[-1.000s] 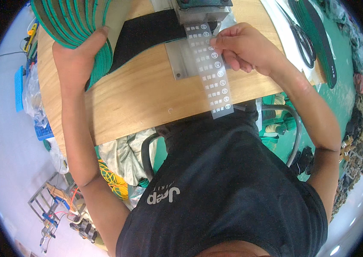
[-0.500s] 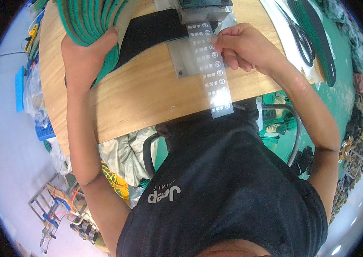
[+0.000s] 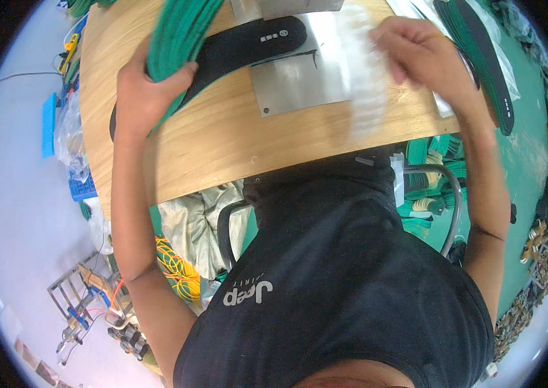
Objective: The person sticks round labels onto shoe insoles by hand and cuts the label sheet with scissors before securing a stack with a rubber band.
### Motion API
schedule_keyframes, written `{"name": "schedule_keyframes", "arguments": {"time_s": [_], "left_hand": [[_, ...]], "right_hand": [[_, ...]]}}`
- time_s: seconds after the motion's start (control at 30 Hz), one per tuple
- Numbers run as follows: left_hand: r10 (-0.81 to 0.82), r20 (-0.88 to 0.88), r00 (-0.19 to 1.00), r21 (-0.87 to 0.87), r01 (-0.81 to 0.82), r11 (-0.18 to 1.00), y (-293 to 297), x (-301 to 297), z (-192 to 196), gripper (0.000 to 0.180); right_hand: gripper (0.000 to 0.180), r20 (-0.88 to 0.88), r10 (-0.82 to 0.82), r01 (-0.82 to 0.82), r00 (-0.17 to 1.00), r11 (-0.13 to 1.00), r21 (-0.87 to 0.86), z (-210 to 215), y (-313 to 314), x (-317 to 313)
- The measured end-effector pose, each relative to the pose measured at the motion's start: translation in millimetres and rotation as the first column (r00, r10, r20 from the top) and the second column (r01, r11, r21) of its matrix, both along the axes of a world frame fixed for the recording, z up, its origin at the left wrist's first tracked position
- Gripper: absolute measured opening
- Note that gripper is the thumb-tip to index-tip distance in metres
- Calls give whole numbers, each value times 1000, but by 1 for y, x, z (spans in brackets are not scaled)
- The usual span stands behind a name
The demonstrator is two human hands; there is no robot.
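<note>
My left hand (image 3: 141,94) is closed around a stack of green-edged insoles (image 3: 182,39), with the thumb on its near side. A black insole (image 3: 238,50) lies beside that stack, its heel end over a metal plate (image 3: 303,81). Small white marks show on that heel. To the right, my right hand (image 3: 426,58) pinches a clear strip of white printed transfers (image 3: 367,84). The strip hangs down past the plate's right edge, smeared by motion. Just beyond the heel sits the metal block of a press (image 3: 300,6), cut off by the top edge.
At the table's right side lies another stack of black and green insoles (image 3: 481,71), next to dark-handled scissors (image 3: 468,64) partly hidden by my right hand. Below the wooden table (image 3: 209,161) are a chair's metal arm (image 3: 455,200) and more green insoles (image 3: 419,210).
My right hand has moved right, lifting the transfer strip off the insole's heel and baring the white marks there. My left hand and its stack have shifted slightly right.
</note>
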State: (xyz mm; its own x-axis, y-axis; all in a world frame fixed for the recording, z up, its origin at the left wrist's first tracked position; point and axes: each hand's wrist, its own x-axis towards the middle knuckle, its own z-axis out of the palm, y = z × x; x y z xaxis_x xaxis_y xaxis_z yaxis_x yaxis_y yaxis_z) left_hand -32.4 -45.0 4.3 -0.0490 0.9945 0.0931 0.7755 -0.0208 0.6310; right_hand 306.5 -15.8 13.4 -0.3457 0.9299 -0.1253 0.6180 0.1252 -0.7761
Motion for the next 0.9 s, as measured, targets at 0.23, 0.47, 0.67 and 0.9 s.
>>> {"name": "schedule_keyframes", "arguments": {"time_s": [0.23,0.47,0.67,0.9], "left_hand": [[-307,110,945,-265,326,908,24,-62,11,83],[-225,75,971,-396,236,887,-2,-54,24,70],[63,-253,965,-160,-106,981,-30,-88,65,59],[-163,-372,914,-180,101,979,-22,-98,47,64]], "right_hand": [[25,65,-683,606,728,685,404,74,10,32],[61,392,-499,451,773,867,215,44,95,244],[74,363,-260,362,895,899,-246,33,86,246],[70,322,-320,406,891,878,-252,35,64,234]]}}
